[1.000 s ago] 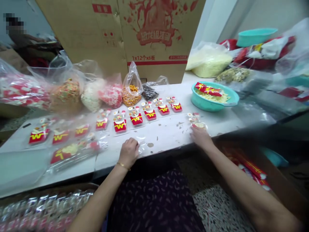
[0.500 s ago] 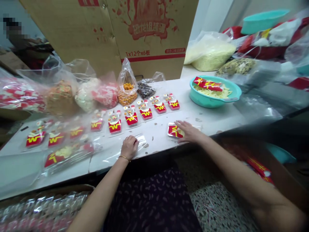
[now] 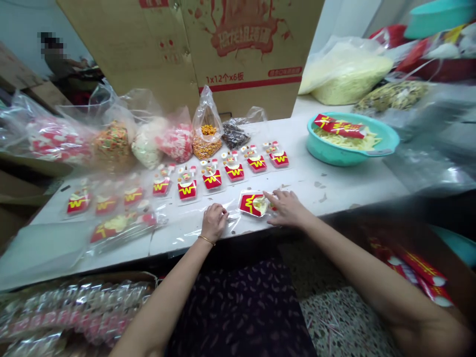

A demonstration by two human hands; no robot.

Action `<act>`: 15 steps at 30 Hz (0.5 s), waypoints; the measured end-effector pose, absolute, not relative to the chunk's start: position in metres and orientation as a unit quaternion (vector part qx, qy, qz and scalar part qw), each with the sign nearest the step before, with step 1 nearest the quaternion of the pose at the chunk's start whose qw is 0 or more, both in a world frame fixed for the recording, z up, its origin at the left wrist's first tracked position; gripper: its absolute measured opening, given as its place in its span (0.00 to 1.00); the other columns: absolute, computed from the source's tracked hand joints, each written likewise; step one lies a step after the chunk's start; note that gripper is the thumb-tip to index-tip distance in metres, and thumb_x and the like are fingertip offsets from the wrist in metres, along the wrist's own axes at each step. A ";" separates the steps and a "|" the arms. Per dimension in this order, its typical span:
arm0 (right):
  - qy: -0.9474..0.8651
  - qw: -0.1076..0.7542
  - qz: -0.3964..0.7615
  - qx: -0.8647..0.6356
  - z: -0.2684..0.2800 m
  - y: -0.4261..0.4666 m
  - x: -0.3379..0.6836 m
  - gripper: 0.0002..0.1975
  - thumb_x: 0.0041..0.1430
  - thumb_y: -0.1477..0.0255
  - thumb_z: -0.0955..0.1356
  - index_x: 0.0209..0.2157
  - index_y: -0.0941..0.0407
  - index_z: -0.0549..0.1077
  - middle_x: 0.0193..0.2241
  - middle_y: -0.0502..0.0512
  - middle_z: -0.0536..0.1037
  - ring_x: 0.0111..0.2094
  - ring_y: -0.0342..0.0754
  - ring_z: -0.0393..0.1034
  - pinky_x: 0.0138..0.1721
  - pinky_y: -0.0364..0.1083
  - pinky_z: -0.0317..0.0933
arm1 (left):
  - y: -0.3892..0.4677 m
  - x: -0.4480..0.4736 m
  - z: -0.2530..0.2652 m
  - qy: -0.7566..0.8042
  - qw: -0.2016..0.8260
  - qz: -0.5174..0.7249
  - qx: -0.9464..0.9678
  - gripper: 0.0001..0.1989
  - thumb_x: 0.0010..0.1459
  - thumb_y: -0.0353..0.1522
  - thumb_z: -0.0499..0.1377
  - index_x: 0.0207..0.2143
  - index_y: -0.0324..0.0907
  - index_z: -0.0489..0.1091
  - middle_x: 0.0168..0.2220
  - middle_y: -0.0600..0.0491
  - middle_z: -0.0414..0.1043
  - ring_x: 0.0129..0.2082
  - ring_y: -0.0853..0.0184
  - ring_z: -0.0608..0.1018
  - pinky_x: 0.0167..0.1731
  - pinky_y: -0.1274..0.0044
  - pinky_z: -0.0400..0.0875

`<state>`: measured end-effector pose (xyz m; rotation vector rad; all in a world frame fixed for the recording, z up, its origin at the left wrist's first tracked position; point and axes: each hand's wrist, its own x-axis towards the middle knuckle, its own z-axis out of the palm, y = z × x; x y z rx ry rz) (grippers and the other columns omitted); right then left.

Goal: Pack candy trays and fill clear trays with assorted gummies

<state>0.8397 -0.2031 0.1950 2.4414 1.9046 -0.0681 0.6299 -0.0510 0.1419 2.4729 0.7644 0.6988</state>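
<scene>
On the near edge of the table, my left hand [image 3: 214, 221] is curled with its fingers closed on the mouth of a clear plastic bag [image 3: 189, 234]. My right hand [image 3: 288, 208] holds the right end of a clear plastic tray [image 3: 253, 204], thumb on the near side and fingers on the far side. In the tray lie a red fry box with a yellow W and pale strips; its right end is hidden by my hand. The tray's left end is at the bag's mouth; I cannot tell how far inside it lies.
Behind my hands runs a row of several small trays with red boxes [image 3: 211, 179]. A filled clear package [image 3: 122, 225] lies at left. Bags of coloured pieces [image 3: 207, 145] stand before a large carton [image 3: 245, 59]. A turquoise basin [image 3: 334, 154] holds pale strips. A person [image 3: 61, 62] sits far left.
My right hand has moved left with the tray, closer to my left hand and the bag. My left hand stays at the bag's mouth. The camera view has shifted slightly.
</scene>
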 end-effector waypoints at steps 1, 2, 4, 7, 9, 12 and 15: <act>0.622 0.022 -0.025 0.782 0.194 -0.201 0.834 0.46 0.39 0.54 0.68 0.59 0.54 0.50 0.51 0.66 0.62 0.48 0.62 0.58 0.48 0.58 0.48 | -0.053 0.631 0.142 0.277 0.240 0.266 0.892 0.05 0.53 0.32 0.51 0.27 0.41 0.65 0.33 0.50 0.65 0.36 0.66 0.69 0.39 0.72 0.64; 0.631 0.021 -0.027 0.775 0.193 -0.199 0.830 0.46 0.39 0.54 0.68 0.59 0.54 0.50 0.51 0.65 0.62 0.48 0.62 0.58 0.49 0.57 0.48 | -0.054 0.632 0.141 0.277 0.255 0.275 0.885 0.05 0.54 0.31 0.51 0.27 0.41 0.64 0.33 0.50 0.64 0.35 0.67 0.69 0.37 0.73 0.65; 0.649 0.018 -0.027 0.760 0.191 -0.198 0.824 0.45 0.39 0.55 0.68 0.58 0.54 0.52 0.50 0.65 0.63 0.47 0.61 0.58 0.49 0.56 0.48 | -0.054 0.633 0.140 0.278 0.288 0.279 0.873 0.06 0.54 0.31 0.50 0.27 0.41 0.64 0.34 0.50 0.63 0.33 0.69 0.69 0.35 0.76 0.66; 0.662 0.025 -0.028 0.748 0.188 -0.198 0.822 0.44 0.40 0.55 0.68 0.58 0.55 0.53 0.49 0.64 0.63 0.46 0.60 0.59 0.47 0.54 0.51 | -0.047 0.636 0.140 0.317 0.306 0.258 0.860 0.05 0.52 0.32 0.53 0.31 0.40 0.66 0.40 0.48 0.62 0.38 0.68 0.70 0.35 0.77 0.67; 0.670 0.035 -0.031 0.741 0.186 -0.197 0.823 0.44 0.40 0.55 0.67 0.58 0.56 0.53 0.48 0.65 0.64 0.45 0.59 0.59 0.46 0.53 0.52 | -0.038 0.638 0.144 0.369 0.285 0.227 0.855 0.08 0.51 0.31 0.54 0.35 0.39 0.66 0.43 0.46 0.62 0.42 0.66 0.69 0.39 0.76 0.66; 0.679 0.046 -0.029 0.733 0.183 -0.194 0.824 0.45 0.40 0.55 0.67 0.59 0.57 0.52 0.48 0.65 0.63 0.45 0.60 0.59 0.46 0.52 0.52 | -0.027 0.644 0.149 0.423 0.254 0.135 0.859 0.06 0.49 0.28 0.55 0.32 0.39 0.68 0.39 0.47 0.67 0.40 0.66 0.71 0.40 0.75 0.64; 0.688 0.044 -0.031 0.724 0.183 -0.191 0.821 0.45 0.40 0.55 0.68 0.59 0.56 0.51 0.48 0.65 0.63 0.45 0.60 0.59 0.46 0.53 0.51 | -0.024 0.650 0.151 0.451 0.244 0.081 0.855 0.04 0.49 0.29 0.55 0.24 0.39 0.68 0.32 0.49 0.69 0.34 0.66 0.72 0.36 0.75 0.64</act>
